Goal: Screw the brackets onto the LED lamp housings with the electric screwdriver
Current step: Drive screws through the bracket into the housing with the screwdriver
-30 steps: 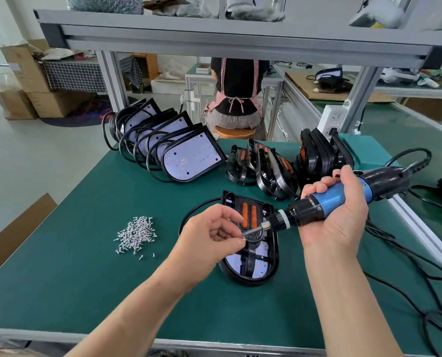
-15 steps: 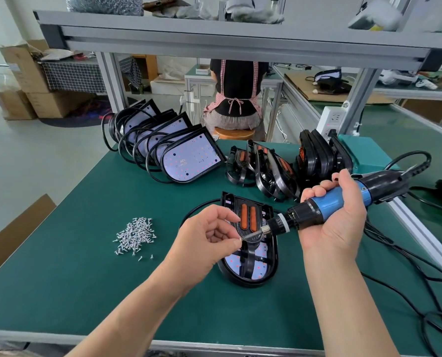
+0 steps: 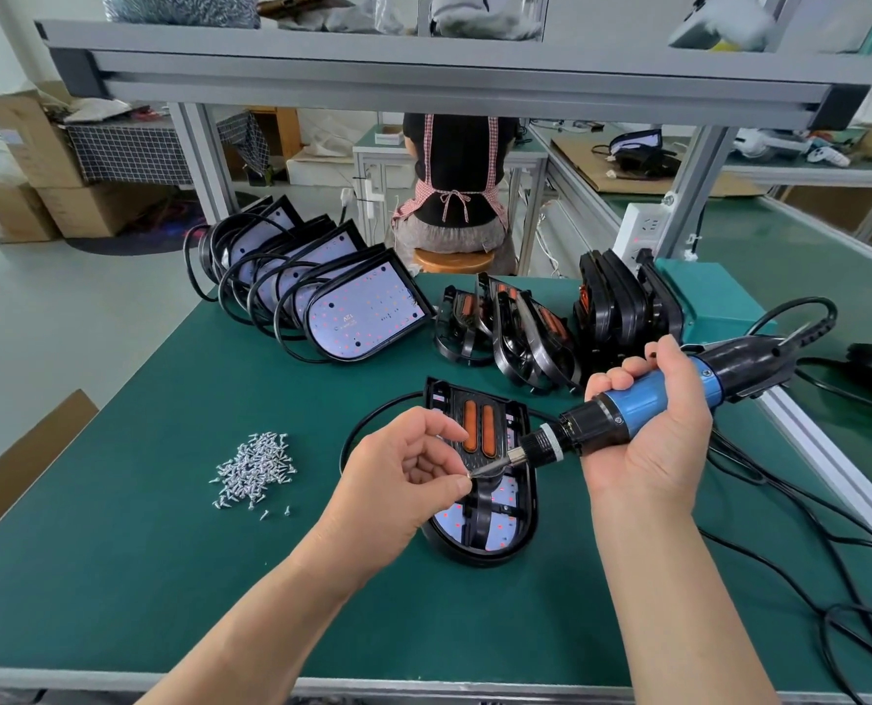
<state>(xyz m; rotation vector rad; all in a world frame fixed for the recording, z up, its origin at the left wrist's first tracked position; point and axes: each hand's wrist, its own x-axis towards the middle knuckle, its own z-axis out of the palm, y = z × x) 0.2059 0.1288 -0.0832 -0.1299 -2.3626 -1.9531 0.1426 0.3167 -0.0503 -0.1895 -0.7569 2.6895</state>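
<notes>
My right hand (image 3: pixel 647 440) wraps its grip tight round the electric screwdriver (image 3: pixel 596 424), fingers curled over the smooth blue barrel, while the ribbed black collar and thin steel bit jut out toward my left. At the bit's tip my left hand (image 3: pixel 398 485) closes its grip in a pinch, thumb against forefinger, on a small silvery screw (image 3: pixel 469 474), too tiny for me to make out its shape. Directly beneath that pinch lies the LED lamp housing (image 3: pixel 512 531), a glossy black plastic shell, rounded at the near end and squared at the far end, flat on the matte green surface (image 3: pixel 144 552). Two oblong orange pads (image 3: pixel 477 429) show just beyond the pinch, and a narrow black bracket (image 3: pixel 480 511) runs along the housing under it, partly hidden by my fingers and the bit. Well out to the left of the left grip sits a loose pile of screws (image 3: pixel 255 468), bright metal. Beyond both grips more housings (image 3: pixel 362 318) lean in a row, pale LED boards facing me, beside a cluster of black plastic parts (image 3: pixel 525 338) too tangled to sort out. Black cables (image 3: pixel 779 552) trail off right of the right grip, cut off at the frame edge.
</notes>
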